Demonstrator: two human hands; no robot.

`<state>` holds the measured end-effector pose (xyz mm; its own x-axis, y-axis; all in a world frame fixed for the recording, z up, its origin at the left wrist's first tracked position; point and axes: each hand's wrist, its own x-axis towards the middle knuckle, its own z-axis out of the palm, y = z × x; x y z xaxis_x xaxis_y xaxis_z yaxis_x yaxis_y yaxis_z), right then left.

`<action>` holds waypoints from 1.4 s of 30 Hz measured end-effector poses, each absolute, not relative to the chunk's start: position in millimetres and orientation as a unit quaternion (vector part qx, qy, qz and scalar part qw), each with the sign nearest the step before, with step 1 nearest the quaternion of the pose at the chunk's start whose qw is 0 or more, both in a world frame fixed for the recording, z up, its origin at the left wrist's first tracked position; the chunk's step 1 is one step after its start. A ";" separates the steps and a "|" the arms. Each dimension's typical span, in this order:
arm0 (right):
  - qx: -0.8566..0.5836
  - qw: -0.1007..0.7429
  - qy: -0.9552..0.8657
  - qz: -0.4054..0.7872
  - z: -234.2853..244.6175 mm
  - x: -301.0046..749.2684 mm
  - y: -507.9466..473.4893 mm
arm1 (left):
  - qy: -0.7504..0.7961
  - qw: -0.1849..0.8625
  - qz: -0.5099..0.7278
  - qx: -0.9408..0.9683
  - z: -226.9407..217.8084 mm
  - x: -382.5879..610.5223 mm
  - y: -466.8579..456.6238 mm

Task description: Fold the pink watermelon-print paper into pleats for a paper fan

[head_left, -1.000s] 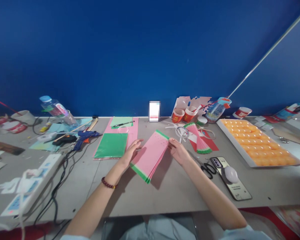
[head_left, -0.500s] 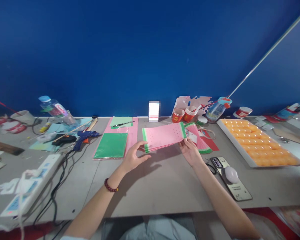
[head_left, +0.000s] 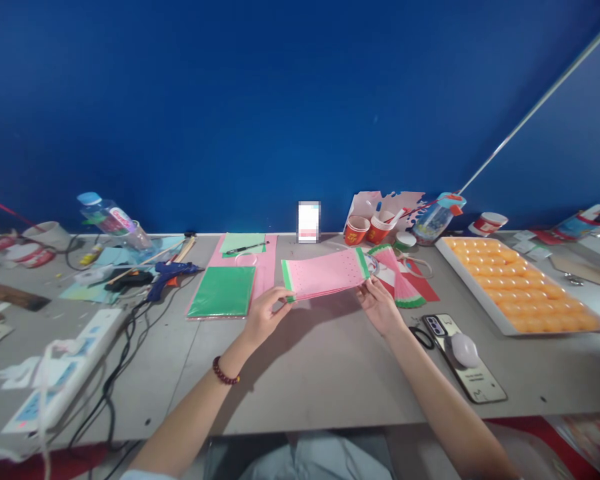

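Held up over the table is a stack of pink paper strips (head_left: 325, 273) with green ends and small dark dots, like watermelon flesh. My left hand (head_left: 267, 317) pinches the stack's left green end between thumb and fingers. At the opposite end, my right hand (head_left: 380, 307) grips the lower right corner. The lower layers sag a little apart from the top sheet. Just behind my right hand lies a folded watermelon-patterned paper fan (head_left: 407, 290), partly covered by the strips. A green paper pack (head_left: 223, 291) in clear wrapping lies left of my left hand.
Left are a blue glue gun (head_left: 167, 279), a power strip (head_left: 65, 370) with cables, and a plastic bottle (head_left: 113, 217). Red paper cups (head_left: 356, 231) stand at the back. A tray of orange balls (head_left: 520, 287) and a phone (head_left: 480, 385) with a white mouse-like object (head_left: 464, 350) are right.
My left thumb and fingers have closed on the strips' left end, where they were apart before. The strips have shifted slightly left; my right hand keeps its hold.
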<state>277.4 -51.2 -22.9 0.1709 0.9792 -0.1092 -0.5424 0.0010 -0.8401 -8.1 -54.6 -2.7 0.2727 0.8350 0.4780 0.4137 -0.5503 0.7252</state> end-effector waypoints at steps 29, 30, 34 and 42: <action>-0.511 0.576 -0.486 0.414 -15.3 289.7 -49.9 | 0.461 0.424 0.508 0.592 -10.4 -22.2 -36.3; -0.517 0.568 -0.497 0.404 -15.2 290.5 -50.1 | 0.461 0.427 0.512 0.586 -10.6 -23.7 -34.9; -0.524 0.577 -0.503 0.374 -13.7 289.2 -51.0 | 0.477 0.438 0.522 0.555 -6.1 -23.8 -33.4; -0.539 0.585 -0.472 0.379 -13.5 285.3 -51.7 | 0.487 0.433 0.558 0.513 -2.9 -17.0 -35.1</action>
<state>285.3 -51.7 -13.5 0.2670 0.9530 0.1435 0.0654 0.1307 -0.9893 -17.0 -35.1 -2.9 -0.0973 0.9836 0.1516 0.0159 -0.1507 0.9884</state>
